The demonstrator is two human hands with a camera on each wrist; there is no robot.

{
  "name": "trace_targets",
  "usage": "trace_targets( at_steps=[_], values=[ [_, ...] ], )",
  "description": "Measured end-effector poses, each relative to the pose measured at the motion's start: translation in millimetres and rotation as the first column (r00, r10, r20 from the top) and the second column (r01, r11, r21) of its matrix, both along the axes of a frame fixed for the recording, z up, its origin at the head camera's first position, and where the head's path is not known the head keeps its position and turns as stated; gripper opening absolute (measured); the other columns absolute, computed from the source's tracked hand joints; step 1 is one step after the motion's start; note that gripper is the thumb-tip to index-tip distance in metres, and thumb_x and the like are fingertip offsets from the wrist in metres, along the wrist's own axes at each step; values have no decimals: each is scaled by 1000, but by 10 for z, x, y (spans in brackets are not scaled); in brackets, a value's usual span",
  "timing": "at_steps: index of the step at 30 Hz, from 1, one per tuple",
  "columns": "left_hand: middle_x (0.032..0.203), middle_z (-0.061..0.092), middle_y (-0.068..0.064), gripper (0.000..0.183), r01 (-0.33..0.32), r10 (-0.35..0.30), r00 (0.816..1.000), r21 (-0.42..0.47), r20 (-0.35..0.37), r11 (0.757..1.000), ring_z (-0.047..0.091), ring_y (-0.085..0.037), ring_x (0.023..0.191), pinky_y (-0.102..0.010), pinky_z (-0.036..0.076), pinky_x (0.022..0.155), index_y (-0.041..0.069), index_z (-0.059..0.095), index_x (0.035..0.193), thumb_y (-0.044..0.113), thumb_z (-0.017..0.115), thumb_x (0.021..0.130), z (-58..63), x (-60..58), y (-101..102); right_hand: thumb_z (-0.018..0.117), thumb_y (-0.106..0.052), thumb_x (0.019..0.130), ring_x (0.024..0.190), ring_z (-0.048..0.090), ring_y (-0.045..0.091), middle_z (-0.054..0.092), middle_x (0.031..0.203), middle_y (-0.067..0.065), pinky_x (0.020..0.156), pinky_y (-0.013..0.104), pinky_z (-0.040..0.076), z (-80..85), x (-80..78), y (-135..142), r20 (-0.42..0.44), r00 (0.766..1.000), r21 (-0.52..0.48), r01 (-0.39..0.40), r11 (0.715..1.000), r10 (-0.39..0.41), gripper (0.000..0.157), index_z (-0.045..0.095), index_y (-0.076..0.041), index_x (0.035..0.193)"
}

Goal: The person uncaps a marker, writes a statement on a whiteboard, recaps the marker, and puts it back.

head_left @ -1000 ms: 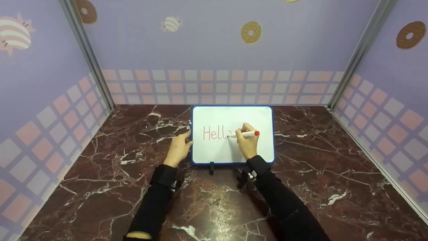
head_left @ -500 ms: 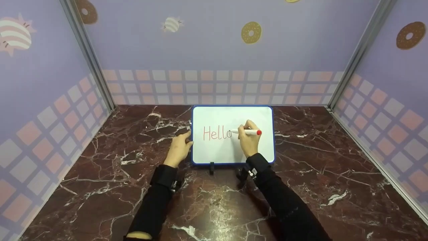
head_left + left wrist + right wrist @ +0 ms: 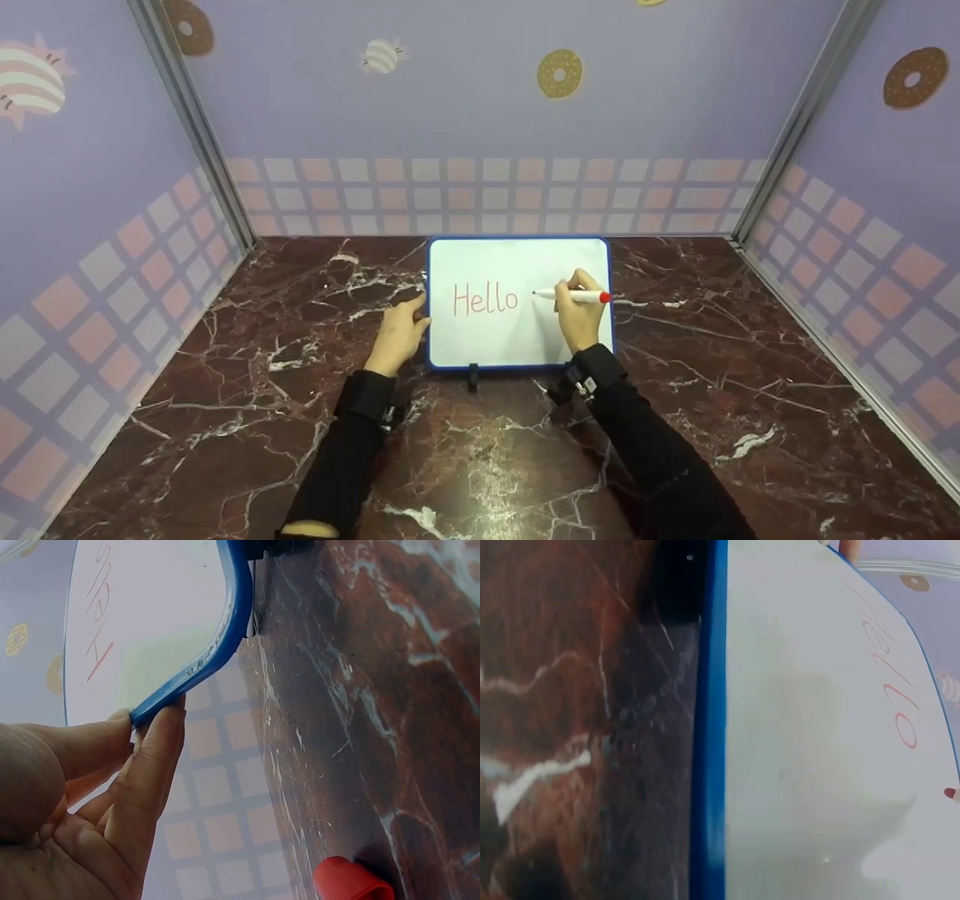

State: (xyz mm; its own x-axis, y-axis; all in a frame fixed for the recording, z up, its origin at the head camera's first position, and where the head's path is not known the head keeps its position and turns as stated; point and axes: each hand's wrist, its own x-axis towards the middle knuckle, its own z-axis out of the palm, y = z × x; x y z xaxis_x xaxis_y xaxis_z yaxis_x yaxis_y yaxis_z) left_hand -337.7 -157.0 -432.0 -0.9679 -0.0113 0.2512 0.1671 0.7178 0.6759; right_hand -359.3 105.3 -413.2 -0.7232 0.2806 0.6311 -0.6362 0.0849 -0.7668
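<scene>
A blue-framed whiteboard (image 3: pixel 495 341) stands on the table, with "Hello" (image 3: pixel 484 300) written on it in red. My left hand (image 3: pixel 398 335) pinches the board's left edge, thumb on the front and fingers behind, as the left wrist view shows. A white marker (image 3: pixel 585 296) with a red end is gripped in my right hand (image 3: pixel 579 319), in front of the board's right half. Its dark tip (image 3: pixel 951 793) points left, just right of the "o"; whether it touches the board I cannot tell.
A black stand foot (image 3: pixel 472 377) juts out below the board. In the left wrist view a red cap (image 3: pixel 351 881) lies on the dark marbled table (image 3: pixel 480 465). Purple patterned walls (image 3: pixel 465 112) enclose the back and both sides.
The "o" has been closed to finish the word "Hello". My right hand has then moved right with the marker, away from the letter. The left hand has stayed at the board's edge.
</scene>
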Motion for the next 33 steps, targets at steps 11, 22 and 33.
trace_targets(
  at_steps=[11,22,33],
  values=[
    [98,70,-22,50,5,-5,1000,21,9,1000,69,-26,70,-33,60,66,0,49,143,0,61,95,-4,12,-3,50,16,83,39,47,4,47,46,-3,40,14,35,-46,-33,31,20,999,-12,-31,999,31,27,34,12,61],
    [103,70,-25,50,15,-16,1000,22,5,1000,71,-32,73,-34,60,66,-2,47,144,0,60,96,-4,14,-17,50,17,81,39,45,2,46,46,-4,40,14,31,-50,-3,32,25,1000,45,-18,999,17,24,34,17,62],
    [99,71,-22,49,4,-4,1000,3,-1,1000,70,-30,71,-34,59,65,-2,49,143,1,61,95,-6,-7,-16,51,18,77,46,30,-2,34,51,-4,46,14,22,-32,56,57,9,998,130,64,989,-65,25,33,15,60]
  ],
)
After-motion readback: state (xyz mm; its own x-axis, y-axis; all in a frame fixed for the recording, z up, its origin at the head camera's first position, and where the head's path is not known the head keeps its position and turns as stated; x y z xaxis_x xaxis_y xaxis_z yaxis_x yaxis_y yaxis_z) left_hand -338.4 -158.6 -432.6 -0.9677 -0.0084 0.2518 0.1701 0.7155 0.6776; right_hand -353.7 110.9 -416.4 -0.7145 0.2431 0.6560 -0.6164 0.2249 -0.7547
